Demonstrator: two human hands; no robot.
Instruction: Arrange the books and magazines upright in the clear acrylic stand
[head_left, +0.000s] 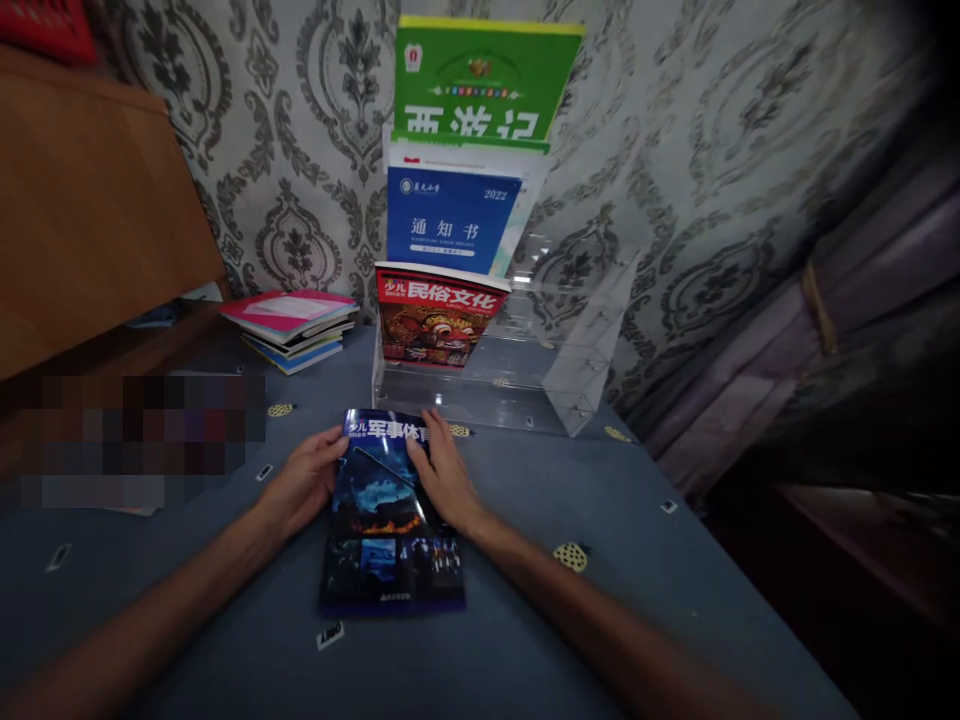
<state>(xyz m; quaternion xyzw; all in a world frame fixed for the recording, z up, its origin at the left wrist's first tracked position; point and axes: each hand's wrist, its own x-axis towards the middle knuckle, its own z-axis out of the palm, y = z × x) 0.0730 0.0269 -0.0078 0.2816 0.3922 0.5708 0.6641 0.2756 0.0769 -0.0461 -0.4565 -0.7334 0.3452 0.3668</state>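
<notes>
A dark blue book (386, 500) with white Chinese lettering and flames on its cover is held upright or tilted in front of me, low over the table. My left hand (309, 482) grips its left edge, thumb on the cover and fingers mostly behind. On the opposite edge, my right hand (444, 475) has its thumb across the cover. Just beyond stands a transparent tiered rack (589, 365). In its left column are a red-topped book (431, 320) in front, a blue booklet (450, 220) above it, and a green book (487, 75) at the top.
Left of the rack lies a stack of books (292, 318) with a pink one on top. A wooden cabinet (97, 190) borders the left, and a blurred patch covers things below it. The blue patterned tablecloth (525, 620) reaches the wall; a curtain (787, 340) hangs at right.
</notes>
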